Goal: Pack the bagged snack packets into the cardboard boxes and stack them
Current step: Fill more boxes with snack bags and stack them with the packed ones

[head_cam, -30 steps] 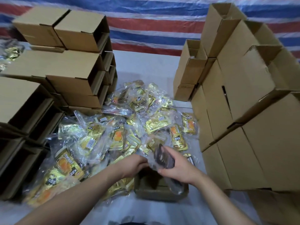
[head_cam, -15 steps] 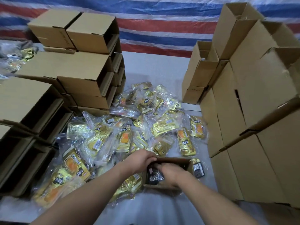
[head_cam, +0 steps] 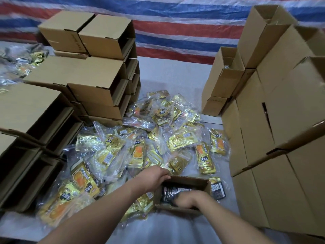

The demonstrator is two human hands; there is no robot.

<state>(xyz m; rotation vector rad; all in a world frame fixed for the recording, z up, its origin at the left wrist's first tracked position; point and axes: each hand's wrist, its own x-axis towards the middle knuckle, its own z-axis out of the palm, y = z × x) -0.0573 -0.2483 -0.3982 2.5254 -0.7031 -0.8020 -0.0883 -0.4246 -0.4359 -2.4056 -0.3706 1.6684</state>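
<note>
On grey flooring, left hand (head_cam: pixel 154 178) grips box (head_cam: pixel 182 178) rim.

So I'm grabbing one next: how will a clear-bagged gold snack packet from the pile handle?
The clear-bagged gold snack packet probably flops, since its loose film is crinkled. Its glossy film looks slippery. It seems light and unlikely to roll, as it lies flat.

A small open brown cardboard box (head_cam: pixel 184 180) sits on the pale floor. The left hand (head_cam: pixel 154 178) grips its far-left corner, while the blurred right hand (head_cam: pixel 186 199) reaches inside onto a dark bagged packet (head_cam: pixel 171 192). Clear-bagged gold snack packets (head_cam: pixel 140 147) lie heaped beyond, flanked by stacked cardboard boxes (head_cam: pixel 98 81).
</note>
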